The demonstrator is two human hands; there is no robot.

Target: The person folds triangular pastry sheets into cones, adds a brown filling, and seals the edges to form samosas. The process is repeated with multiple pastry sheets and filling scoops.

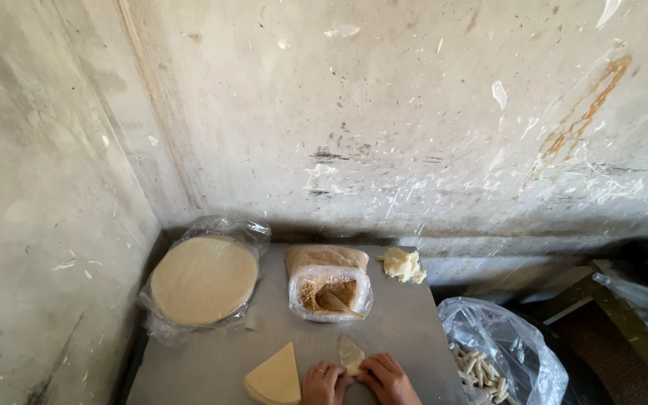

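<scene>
Left hand (325, 381) and right hand (385, 377) — each grip pinching the dough piece (351, 352) — lying between the fingertips.

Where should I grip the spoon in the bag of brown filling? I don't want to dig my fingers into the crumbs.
Take the spoon by its handle end, which slants out toward the bag's lower right rim. Come from the front right: the bowl end lies in the filling.
</scene>
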